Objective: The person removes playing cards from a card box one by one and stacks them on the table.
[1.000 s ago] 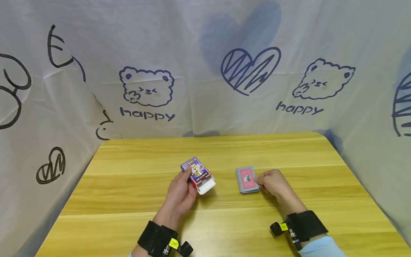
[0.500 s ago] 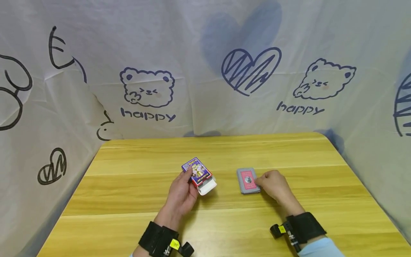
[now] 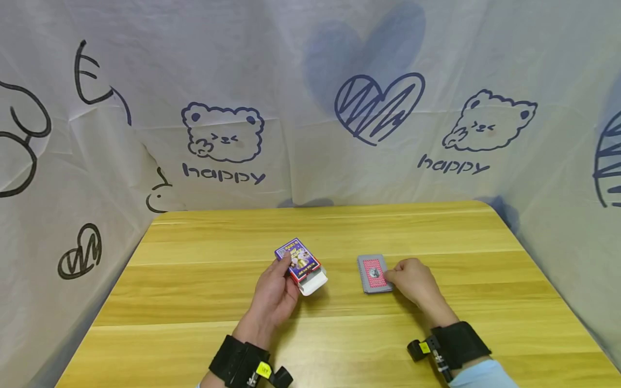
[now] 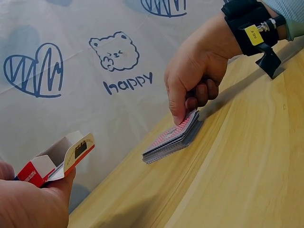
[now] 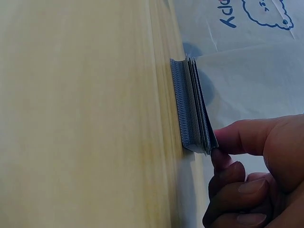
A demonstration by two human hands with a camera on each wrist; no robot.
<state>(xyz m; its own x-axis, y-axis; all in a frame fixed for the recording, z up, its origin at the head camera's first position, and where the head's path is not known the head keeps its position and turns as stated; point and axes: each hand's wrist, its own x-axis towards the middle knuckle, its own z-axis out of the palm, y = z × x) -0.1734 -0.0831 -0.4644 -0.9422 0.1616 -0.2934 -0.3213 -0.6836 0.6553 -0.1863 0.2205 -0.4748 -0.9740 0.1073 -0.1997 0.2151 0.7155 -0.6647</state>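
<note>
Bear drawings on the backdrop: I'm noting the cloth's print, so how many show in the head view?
2. One bear is on the cloth behind the table's left half; the other bear is behind its right half. Folds or frame edges may hide more.

- A yellow wooden worktop [image 3: 194, 302] with plank lines running across it.
- A white cloth backdrop [image 3: 291, 54] behind, printed with bears [image 3: 223, 132], hearts [image 3: 375, 105] and "happy".
</note>
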